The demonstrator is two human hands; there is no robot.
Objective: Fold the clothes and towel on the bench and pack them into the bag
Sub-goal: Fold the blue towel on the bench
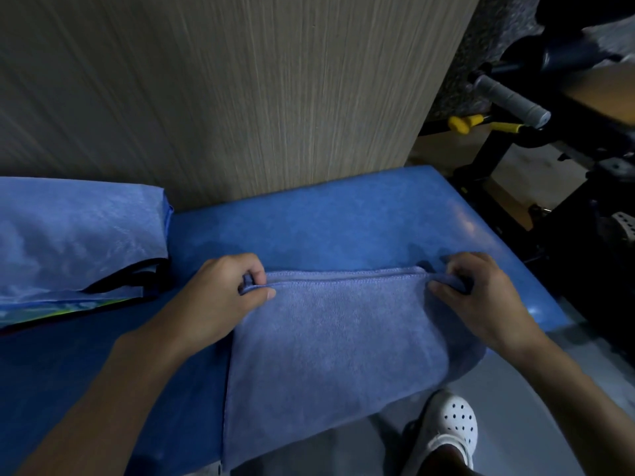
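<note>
Head view: left hand [237, 290] pinches the far-left corner of the towel [336, 338], thumb on top, fingers curled under the doubled edge. Right hand [481, 297] does the same at the far-right corner, fingers curled round a small bunch of fabric. Between them two stitched hems lie stacked and roughly aligned, so I judge at least one fold is in. Towel sits mid-right on the blue tabletop [343, 228], and its near part drapes over the front edge toward a white clog [453, 427] on the floor. Bag [79, 235] lies flat at the left end, black straps [137, 280] toward the towel, near the left hand but apart from it. A multicoloured strip [62, 310] shows at its lower edge; cannot tell whether it is a print or a garment. No loose clothes in sight, and I cannot tell whether any are already packed. Progress estimate: towel mid-fold and too big for the bag as is. Left to do: more folds, then load it. Behind: wood-grain panel [240, 97]; gym frame [515, 132] at right.
</note>
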